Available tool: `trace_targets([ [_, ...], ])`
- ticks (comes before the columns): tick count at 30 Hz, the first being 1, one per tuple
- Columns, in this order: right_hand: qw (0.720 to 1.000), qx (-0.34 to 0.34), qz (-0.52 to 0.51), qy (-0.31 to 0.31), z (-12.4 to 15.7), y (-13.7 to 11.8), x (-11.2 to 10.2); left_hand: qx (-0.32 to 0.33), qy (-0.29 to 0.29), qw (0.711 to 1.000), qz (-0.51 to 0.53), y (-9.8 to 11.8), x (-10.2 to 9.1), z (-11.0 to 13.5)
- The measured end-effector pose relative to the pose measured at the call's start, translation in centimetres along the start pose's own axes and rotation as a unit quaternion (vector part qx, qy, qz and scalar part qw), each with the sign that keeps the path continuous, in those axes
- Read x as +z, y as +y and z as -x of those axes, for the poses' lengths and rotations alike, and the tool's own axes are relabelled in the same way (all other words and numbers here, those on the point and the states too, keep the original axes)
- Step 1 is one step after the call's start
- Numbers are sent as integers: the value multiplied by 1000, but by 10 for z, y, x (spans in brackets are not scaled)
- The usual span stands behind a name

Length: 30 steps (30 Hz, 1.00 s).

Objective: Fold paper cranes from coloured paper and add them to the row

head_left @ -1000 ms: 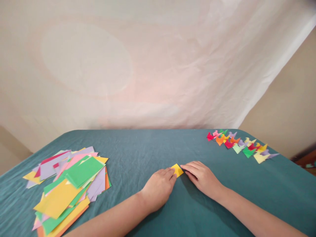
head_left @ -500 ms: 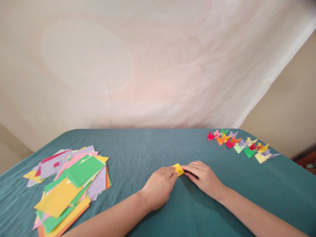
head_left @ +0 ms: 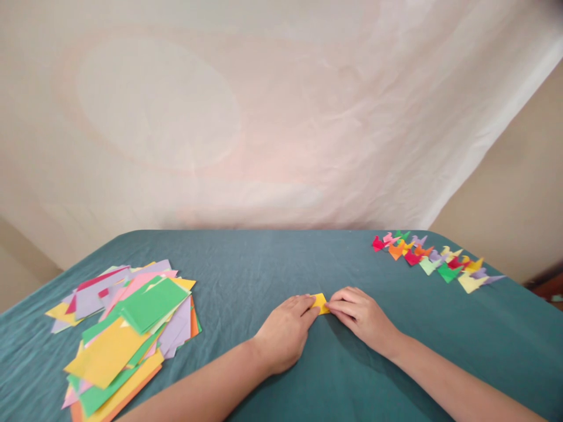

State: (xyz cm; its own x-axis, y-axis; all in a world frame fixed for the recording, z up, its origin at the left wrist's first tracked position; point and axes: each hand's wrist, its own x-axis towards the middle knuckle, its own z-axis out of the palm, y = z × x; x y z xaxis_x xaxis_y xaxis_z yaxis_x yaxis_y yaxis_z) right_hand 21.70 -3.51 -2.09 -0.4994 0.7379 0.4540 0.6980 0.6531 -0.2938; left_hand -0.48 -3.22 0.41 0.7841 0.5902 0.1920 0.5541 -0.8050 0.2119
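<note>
Clearly the work in hand is a fold on a small yellow paper, which lies flat on the teal tablecloth near the middle of the table, a little toward the person. The left hand comes at it from about 7 o'clock, loosely curled, its fingertips meeting the paper's left edge. Whether the thumb is tucked under that edge cannot be told. The right hand comes in from about 4 o'clock and lies flat, fingers stretched and close together. Their tips press down on the paper's right side and are not closed around it. Most of the piece is covered, so only a small yellow corner shows between the two hands.

By my reading, a crease is being pressed or lined up (the piece is already small and looks several layers thick). A further fold would call for one hand to pin the paper. The other would have to lift and guide a flap with fine fingertip pressure, keeping the edges matched.

From the paper, a loose heap of coloured sheets lies at about 8 o'clock, well apart. A row of small folded figures sits at about 2 o'clock, near the far right corner. A pale cloth backdrop hangs at 12 o'clock.

No brand, label or writing can be read anywhere.
</note>
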Motion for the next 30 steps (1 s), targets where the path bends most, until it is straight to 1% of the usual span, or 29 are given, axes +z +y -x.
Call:
trace_targets([
  [5, 1000, -7, -4, -10, -4, -2, -2, 10, 8, 1000, -3, -1, -1, 0],
  [10, 998, -16, -46, -27, -10, 1, -2, 3, 29, 998, -63, 2, -2, 0],
  [14, 993, 1, -95, -65, -16, 3, -5, 16, 2, 993, -114, 7, -5, -2],
  [20, 980, 54, -149, -123, -29, 4, -13, 47, -28, 983, -175, 11, -4, 1],
  [24, 975, 69, -162, -137, -36, 5, -13, 43, -35, 987, -150, 10, -6, 4],
  [27, 973, 76, -173, -133, -35, 6, -12, 34, -38, 993, -107, 7, -11, 4],
  [30, 971, 82, -185, -127, -33, 7, -9, 43, -39, 995, -79, 3, -16, 2],
])
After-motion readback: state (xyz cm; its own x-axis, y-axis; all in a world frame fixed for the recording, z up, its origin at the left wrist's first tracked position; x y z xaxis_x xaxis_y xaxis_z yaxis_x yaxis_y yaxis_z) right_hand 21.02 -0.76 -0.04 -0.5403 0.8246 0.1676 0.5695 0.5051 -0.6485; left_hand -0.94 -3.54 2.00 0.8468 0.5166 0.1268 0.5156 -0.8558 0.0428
